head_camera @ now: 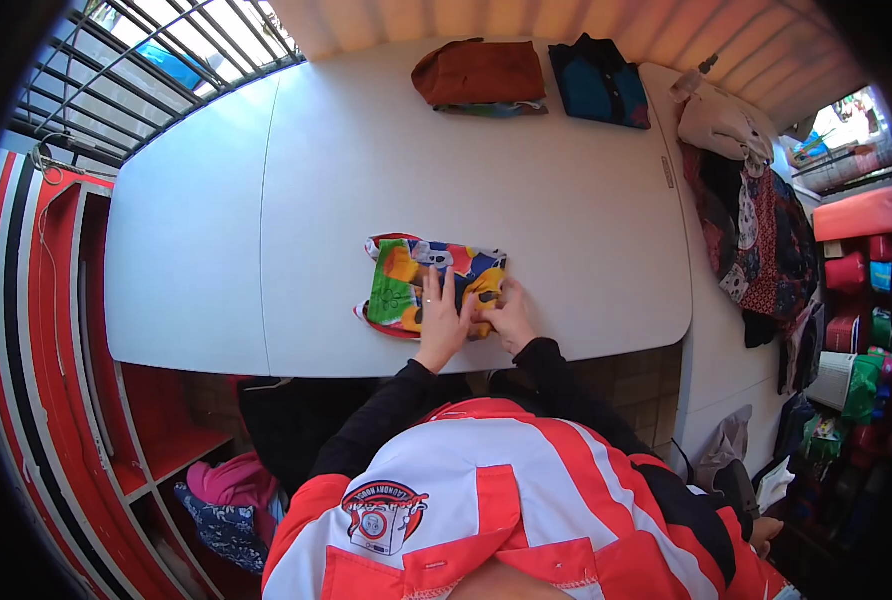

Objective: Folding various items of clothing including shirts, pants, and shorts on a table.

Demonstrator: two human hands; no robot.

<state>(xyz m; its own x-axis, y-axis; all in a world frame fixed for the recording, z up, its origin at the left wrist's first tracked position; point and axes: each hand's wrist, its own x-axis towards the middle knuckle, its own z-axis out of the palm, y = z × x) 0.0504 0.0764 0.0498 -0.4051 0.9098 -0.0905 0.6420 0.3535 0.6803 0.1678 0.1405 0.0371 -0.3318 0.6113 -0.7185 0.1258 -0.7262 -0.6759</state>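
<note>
A small folded cloth garment (397, 289) with a bright multicoloured print and red-and-white trim lies near the front edge of the white table (326, 172). My left hand (443, 315) rests flat on its middle, fingers apart and pointing away from me. At the garment's right edge, my right hand (512, 316) has its fingers bent around the fabric, slightly blurred. Its thumb side is close to my left thumb. The underside of the garment is hidden.
Folded clothes, a rust-brown pile (483, 75) and a dark teal shirt (603, 82), lie at the far edge. Right of the table are a spray bottle (690, 81) and heaped clothes (768, 247). Clothes (228, 517) fill a low red shelf. Another person's hand (765, 532) shows lower right.
</note>
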